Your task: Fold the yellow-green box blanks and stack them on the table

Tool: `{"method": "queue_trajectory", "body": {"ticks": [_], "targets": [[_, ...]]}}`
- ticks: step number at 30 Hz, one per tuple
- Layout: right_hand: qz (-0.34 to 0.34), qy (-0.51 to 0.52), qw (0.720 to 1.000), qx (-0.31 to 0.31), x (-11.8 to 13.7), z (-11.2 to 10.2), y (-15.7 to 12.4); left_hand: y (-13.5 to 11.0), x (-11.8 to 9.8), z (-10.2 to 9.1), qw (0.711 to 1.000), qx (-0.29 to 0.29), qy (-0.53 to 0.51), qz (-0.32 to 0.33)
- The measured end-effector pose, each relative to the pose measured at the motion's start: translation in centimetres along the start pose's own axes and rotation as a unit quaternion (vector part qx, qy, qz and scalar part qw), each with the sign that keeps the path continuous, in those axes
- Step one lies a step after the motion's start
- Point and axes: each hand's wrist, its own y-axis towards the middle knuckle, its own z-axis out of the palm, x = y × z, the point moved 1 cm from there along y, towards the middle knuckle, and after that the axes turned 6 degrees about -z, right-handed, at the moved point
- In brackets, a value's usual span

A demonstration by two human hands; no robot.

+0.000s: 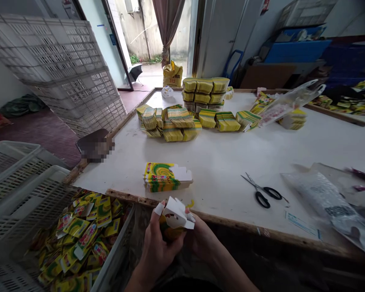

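Both my hands grip one small yellow carton (174,217) just below the table's near edge. Its white end flaps stand open at the top. My left hand (157,242) wraps the carton's left side, fingers curled round it. My right hand (202,239) closes on its right side. A short stack of flat yellow-green carton blanks (164,177) lies on the white table (231,162) right in front of my hands.
A white crate (79,243) of folded yellow cartons sits at lower left. Black scissors (264,194) lie to the right, beside clear plastic bags (328,198). Bundles of carton blanks (182,117) are piled at the table's far side. Stacked empty crates (63,69) lean at the left.
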Motion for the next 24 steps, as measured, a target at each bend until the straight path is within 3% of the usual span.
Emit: {"method": "queue_trajectory", "body": {"ticks": [4, 7, 12, 20, 24], "targets": [[-0.073, -0.043, 0.996, 0.017, 0.5, -1.2, -0.1, 0.8, 0.1, -0.2, 1.000, -0.016, -0.002, -0.002], [-0.106, -0.117, 0.987, -0.017, 1.3, -1.7, 0.0, 1.2, 0.2, 0.0, 0.999, -0.006, 0.021, 0.037], [-0.081, -0.218, 0.971, -0.058, 2.3, -0.9, 0.4, 1.3, -0.5, 0.5, 0.993, 0.030, 0.044, 0.106], [-0.075, -0.087, 0.993, 0.011, 1.7, -1.2, 0.2, 1.3, -0.9, 0.4, 0.996, 0.010, 0.020, 0.083], [-0.054, -0.105, 0.993, -0.001, 1.9, -1.1, -0.3, 1.6, -1.1, 0.1, 0.995, 0.024, 0.048, 0.083]]}}
